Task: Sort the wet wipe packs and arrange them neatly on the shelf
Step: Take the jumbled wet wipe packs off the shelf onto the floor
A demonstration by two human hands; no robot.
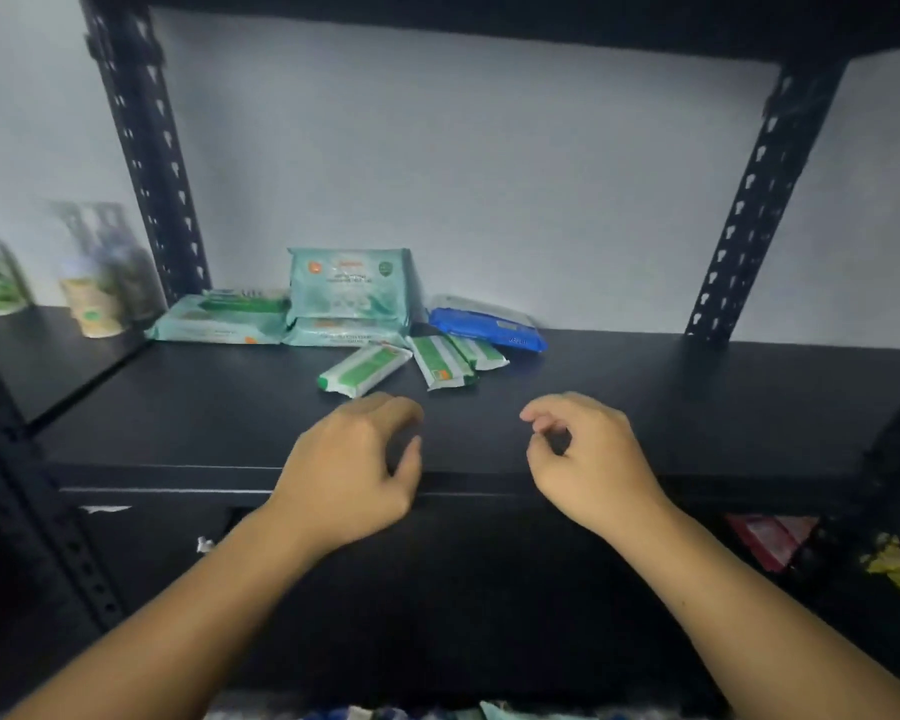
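Black shelf [178, 407] holds teal wipe packs [349, 283] toward its back edge, 3 green packs [362, 368] in front, 1 blue pack [489, 330] rightward; left hand [354, 470] and right hand [588, 459] hover over its front edge, loosely curled, holding nothing

- Black shelf [178, 407]: carrying every pack near its rear edge, left of centre.
- Upright teal pack [349, 283]: standing against the back wall.
- Flat teal pack [346, 332]: lying just in front of it.
- Left teal pack [214, 322]: lying flat, touching the flat one, near the rear left post.
- Blue pack [489, 330]: lying at the group's right end.
- Three small green-and-white packs [362, 368]: lying askew in front, the right two overlapping.
- Left hand [357, 470] and right hand [588, 459]: hovering at the front edge, fingers loosely curled, holding nothing.
- Blurred bottles [94, 304]: standing on the neighbouring shelf, left.
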